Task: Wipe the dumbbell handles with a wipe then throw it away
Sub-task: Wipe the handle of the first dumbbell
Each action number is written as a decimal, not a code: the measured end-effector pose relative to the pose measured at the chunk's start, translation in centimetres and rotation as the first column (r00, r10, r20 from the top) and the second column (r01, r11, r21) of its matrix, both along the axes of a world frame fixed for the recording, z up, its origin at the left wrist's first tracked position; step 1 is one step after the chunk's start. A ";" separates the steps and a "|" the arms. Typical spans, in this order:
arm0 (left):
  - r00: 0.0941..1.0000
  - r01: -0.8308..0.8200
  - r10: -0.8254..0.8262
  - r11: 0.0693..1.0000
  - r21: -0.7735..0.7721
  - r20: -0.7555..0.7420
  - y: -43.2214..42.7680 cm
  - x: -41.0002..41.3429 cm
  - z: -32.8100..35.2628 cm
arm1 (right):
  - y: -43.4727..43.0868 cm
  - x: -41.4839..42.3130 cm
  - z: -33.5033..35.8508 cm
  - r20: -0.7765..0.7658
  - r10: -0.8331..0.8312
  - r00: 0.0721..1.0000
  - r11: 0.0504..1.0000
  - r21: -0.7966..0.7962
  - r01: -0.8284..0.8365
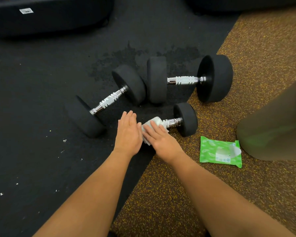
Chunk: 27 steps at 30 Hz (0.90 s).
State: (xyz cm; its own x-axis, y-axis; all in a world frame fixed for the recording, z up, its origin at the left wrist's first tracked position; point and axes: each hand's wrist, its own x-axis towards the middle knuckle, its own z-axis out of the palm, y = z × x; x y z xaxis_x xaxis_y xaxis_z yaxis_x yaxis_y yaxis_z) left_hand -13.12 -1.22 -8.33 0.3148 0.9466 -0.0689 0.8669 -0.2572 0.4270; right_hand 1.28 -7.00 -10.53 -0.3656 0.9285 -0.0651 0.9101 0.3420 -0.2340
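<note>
Three black dumbbells with chrome handles lie on the floor. The smallest dumbbell [184, 118] is nearest me, and a white wipe [154, 123] is wrapped over the left part of its handle. My right hand [161, 139] lies flat on the wipe, pressing it to the handle. My left hand [128, 134] rests flat, fingers together, over the small dumbbell's left end, which it hides. A larger dumbbell [108, 101] lies to the left and another dumbbell [184, 80] behind.
A green pack of wipes [219, 152] lies on the brown speckled floor [246, 194] to the right, next to my knee in olive cloth [272, 134]. Black rubber matting [32, 100] covers the left. Dark padded equipment [50, 16] stands at the top left.
</note>
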 end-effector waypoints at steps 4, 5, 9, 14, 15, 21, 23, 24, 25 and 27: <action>1.000 0.017 -0.017 1.000 0.004 0.000 0.0 0.0 0.2 | -0.7 1.1 -0.3 0.041 -0.036 0.999 0.998 0.060 0.034; 1.000 0.014 -0.014 1.000 0.003 -0.004 0.1 0.0 0.2 | -0.7 0.8 -0.4 0.033 -0.061 0.998 0.996 0.065 0.059; 1.000 0.010 -0.010 1.000 -0.018 -0.016 0.4 0.1 0.2 | -0.3 -0.8 0.0 0.013 -0.131 0.991 0.990 0.051 0.130; 1.000 0.009 -0.009 0.999 -0.031 -0.017 0.4 0.0 0.4 | 0.2 -0.2 0.3 0.038 0.038 0.999 0.997 -0.071 -0.035; 1.000 0.012 -0.013 1.000 -0.028 -0.022 0.3 0.0 0.5 | 0.1 0.2 0.2 0.027 0.046 0.999 0.997 -0.067 -0.044; 0.998 0.017 -0.018 1.000 -0.012 -0.057 0.3 0.1 0.8 | -0.1 1.0 1.0 0.000 -0.049 0.999 0.993 -0.105 0.049; 0.998 0.016 -0.017 1.000 -0.012 -0.065 0.3 0.1 0.8 | -0.2 0.3 0.7 -0.058 -0.074 0.996 0.995 -0.075 0.070; 0.998 0.017 -0.018 1.000 -0.011 -0.067 0.4 0.1 0.8 | -0.2 0.0 0.7 -0.076 -0.088 0.993 0.994 -0.072 0.083; 0.997 0.020 -0.020 1.000 -0.006 -0.070 0.4 0.2 0.9 | -0.2 -0.1 0.7 -0.083 -0.091 0.992 0.994 -0.073 0.085; 0.996 0.027 -0.026 1.000 0.009 -0.082 0.4 0.3 1.1 | -0.1 0.0 1.1 -0.081 -0.092 0.992 0.989 -0.122 0.082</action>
